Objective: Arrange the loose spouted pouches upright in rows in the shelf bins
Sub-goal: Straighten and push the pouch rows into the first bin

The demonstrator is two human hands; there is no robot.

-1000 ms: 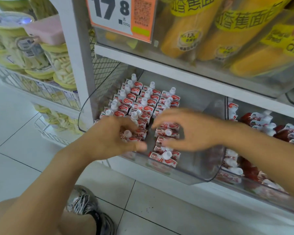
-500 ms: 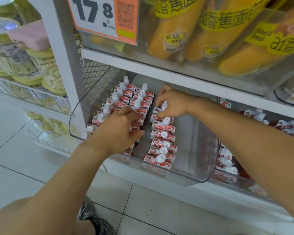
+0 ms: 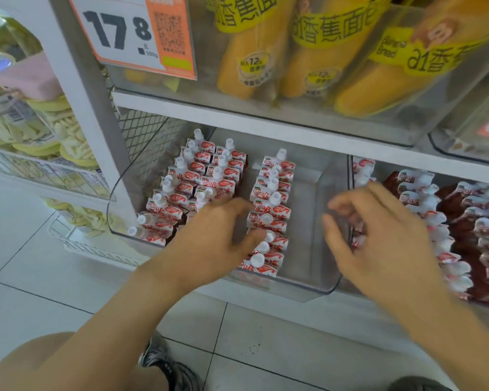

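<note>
Right hand [image 3: 378, 238], fingers loosely curled and empty, is withdrawing from the bin's [image 3: 316, 286] third pouch row [image 3: 271, 210]; left hand [image 3: 209, 238], fingers relaxed, is steadying the rows.

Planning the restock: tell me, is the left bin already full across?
No, the left bin has bare floor right of its third row of pouches.

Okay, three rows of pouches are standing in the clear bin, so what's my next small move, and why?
Probably reach the right hand into the neighbouring bin for a pouch and start a fourth row. The clear bin has bare floor right of the third row, the right hand looks empty and blurred, and the left hand rests by the rows.
</note>
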